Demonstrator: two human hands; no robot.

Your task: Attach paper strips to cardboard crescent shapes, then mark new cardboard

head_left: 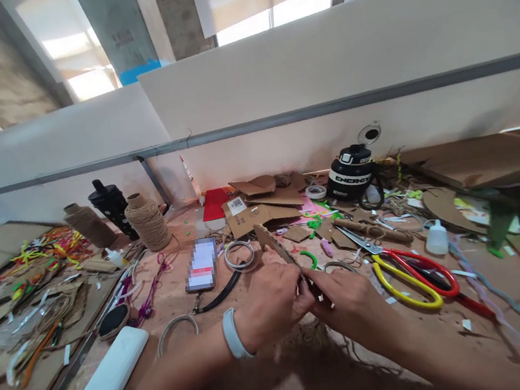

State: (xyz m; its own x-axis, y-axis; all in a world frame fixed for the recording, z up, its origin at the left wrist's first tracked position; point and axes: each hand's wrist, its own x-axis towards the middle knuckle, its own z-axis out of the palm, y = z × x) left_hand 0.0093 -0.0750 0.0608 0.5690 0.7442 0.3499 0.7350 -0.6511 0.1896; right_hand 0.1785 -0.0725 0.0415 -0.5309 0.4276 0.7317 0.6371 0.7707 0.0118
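Note:
Near the middle of the table both hands come together on a narrow piece of cardboard [276, 246], held on edge and pointing away from me. My left hand [273, 300], with a pale band at the wrist, is closed on it. My right hand [346, 299] pinches its near end, close against the left fingers. What lies between the fingertips is partly hidden. Below the hands hangs a blurred tangle of twine [313, 334]. Scissors [397, 265] with one red and one yellow handle lie open just right of my right hand.
A phone [202, 264] and a metal ring [239, 257] lie left of the hands. Twine spools [147, 223] and a black tumbler [110, 207] stand back left. A black bottle [351, 175], cardboard scraps [263, 216] and a small white bottle [436, 238] sit behind and right.

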